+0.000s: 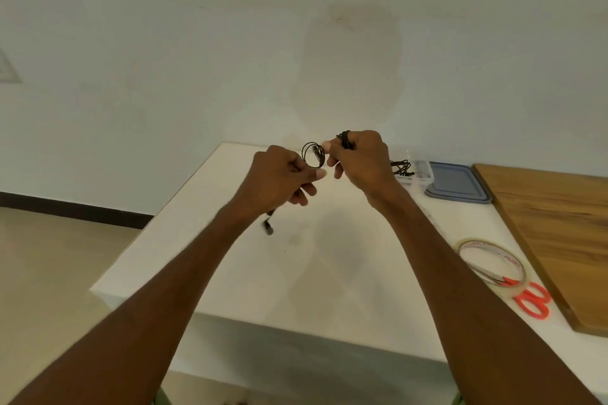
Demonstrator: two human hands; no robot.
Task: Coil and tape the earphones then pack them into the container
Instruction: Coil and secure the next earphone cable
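Here, head view: both hands hold the black earphones (317, 156) in the air above the white table (263, 273).
Left hand (279, 174) pinches the cable between thumb and curled fingers; one end dangles, blurred, under it. Right hand (358, 161) grips the cable, strands looped over its fingers. A small coil sits between the hands. Clear container (419, 174) stands behind the right hand with dark cables inside, grey lid (457, 182) just beside it. Tape roll (492, 265) touches the orange scissors (533, 301), next to the wooden board (559, 233).
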